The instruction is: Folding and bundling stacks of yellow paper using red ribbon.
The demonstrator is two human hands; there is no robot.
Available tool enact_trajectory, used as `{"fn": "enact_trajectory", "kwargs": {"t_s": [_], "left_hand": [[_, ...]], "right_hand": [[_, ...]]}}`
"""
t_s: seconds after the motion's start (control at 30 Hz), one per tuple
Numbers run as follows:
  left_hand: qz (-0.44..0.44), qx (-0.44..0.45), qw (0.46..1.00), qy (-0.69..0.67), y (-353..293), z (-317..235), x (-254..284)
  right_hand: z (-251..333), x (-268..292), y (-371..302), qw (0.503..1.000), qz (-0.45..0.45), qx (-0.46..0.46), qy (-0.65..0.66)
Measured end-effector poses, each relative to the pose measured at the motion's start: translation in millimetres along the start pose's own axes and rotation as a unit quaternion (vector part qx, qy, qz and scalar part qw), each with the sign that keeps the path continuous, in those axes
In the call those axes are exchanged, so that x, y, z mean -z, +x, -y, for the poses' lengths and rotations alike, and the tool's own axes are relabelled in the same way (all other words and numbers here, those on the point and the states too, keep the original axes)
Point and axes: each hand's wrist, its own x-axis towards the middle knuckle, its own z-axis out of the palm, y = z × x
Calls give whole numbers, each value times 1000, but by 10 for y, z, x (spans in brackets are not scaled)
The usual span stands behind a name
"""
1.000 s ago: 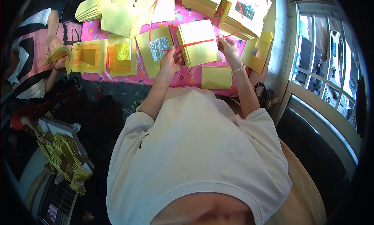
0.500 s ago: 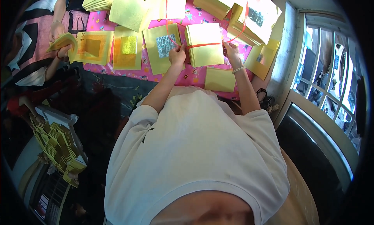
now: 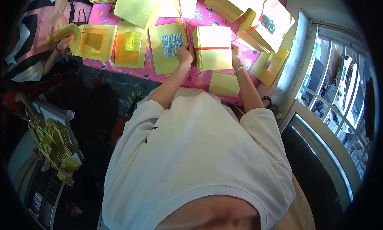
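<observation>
A thick stack of yellow paper sheets (image 3: 214, 59) lies on the pink patterned tablecloth in front of me. Across its top, a red ribbon (image 3: 212, 48) runs flat from side to side. My left hand (image 3: 185, 55) is closed on the ribbon at the stack's left edge, beside a yellow sheet with a silver square (image 3: 172, 46). At the right edge my right hand (image 3: 236, 57) is closed on the ribbon, its fingertips partly hidden by the stack. Loose ribbon trails away beyond both hands.
More paper stacks (image 3: 137, 7) fill the far side. A tilted stack with a silver patch (image 3: 269, 24) stands right, near the barred window (image 3: 335, 82). A smaller yellow pad (image 3: 223, 83) lies nearer me. At left, another person's hands (image 3: 64, 43) hold yellow sheets.
Both hands have drawn the ribbon down close against the stack's sides, and my fingertips now sit lower along its edges. The view has shifted slightly.
</observation>
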Motion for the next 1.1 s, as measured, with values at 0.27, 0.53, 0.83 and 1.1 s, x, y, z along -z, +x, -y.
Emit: {"fn": "enact_trajectory", "kwargs": {"t_s": [0.27,0.53,0.83,1.1], "left_hand": [[37,58,998,5,47,-43,-49],[103,220,969,-45,114,-122,-212],[255,305,815,-422,459,278,-647],[290,234,809,-455,148,-289,3]], "right_hand": [[-139,23,-3,998,63,19,19],[-9,71,-109,991,117,-11,66],[323,32,-212,978,171,-26,118],[665,-103,-267,959,230,-29,161]]}}
